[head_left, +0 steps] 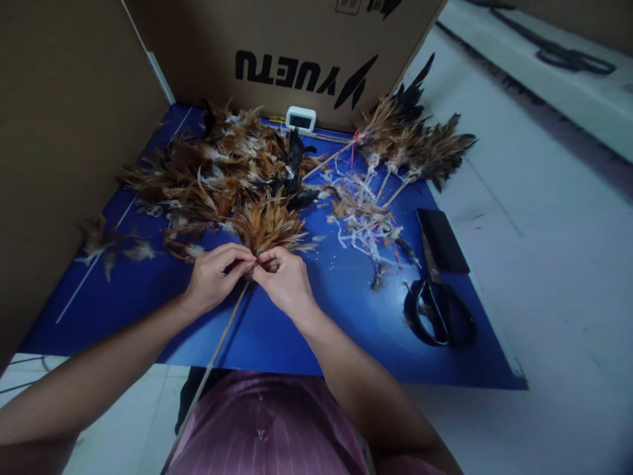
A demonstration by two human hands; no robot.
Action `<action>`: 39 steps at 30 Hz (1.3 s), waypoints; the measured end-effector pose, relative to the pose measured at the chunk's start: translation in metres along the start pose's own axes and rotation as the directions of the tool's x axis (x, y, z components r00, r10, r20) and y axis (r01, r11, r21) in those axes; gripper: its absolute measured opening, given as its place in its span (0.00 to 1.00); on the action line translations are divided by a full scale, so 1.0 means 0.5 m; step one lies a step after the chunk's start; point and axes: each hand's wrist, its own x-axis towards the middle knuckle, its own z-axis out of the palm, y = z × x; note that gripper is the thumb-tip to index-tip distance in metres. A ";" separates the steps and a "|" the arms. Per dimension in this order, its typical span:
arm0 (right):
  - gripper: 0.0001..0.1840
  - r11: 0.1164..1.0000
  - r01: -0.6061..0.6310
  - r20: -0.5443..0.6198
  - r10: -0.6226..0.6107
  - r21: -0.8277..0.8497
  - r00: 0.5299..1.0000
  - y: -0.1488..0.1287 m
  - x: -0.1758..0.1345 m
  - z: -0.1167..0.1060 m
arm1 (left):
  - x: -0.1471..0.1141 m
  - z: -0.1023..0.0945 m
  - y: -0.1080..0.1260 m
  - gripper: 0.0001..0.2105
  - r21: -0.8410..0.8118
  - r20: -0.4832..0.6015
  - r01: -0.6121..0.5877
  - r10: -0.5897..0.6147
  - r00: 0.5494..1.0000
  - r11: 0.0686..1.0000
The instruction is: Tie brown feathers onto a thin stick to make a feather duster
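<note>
A brown cardboard box (297,26) bearing inverted black lettering (295,72) stands behind a small white device (301,111) (its dark display unreadable). On the blue counter's (370,330) right side, black-handled scissors (435,282) lie beside a flat black rectangle (450,241). A pale ledge (544,82) holds another dark tool (568,58).

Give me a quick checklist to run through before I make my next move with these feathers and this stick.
1. Both hands at the bunch: ok; your left hand and right hand meet at the base of the feather bunch.
2. Stick in line with the bunch: ok; the stick runs from there past the table's front edge.
3. Bunch held firmly to the stick: cannot tell; your fingers cover the join.
4. Scissors on the table: ok; the scissors lie to the right.
5. Table free of scraps: not ok; string scraps lie right of your hands.
</note>
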 end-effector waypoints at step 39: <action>0.06 0.928 0.265 0.160 -0.229 -0.262 0.960 0.012 -0.021 -0.077 | 0.007 0.024 -0.041 0.06 -0.002 0.201 -0.229 0.224 0.954 0.974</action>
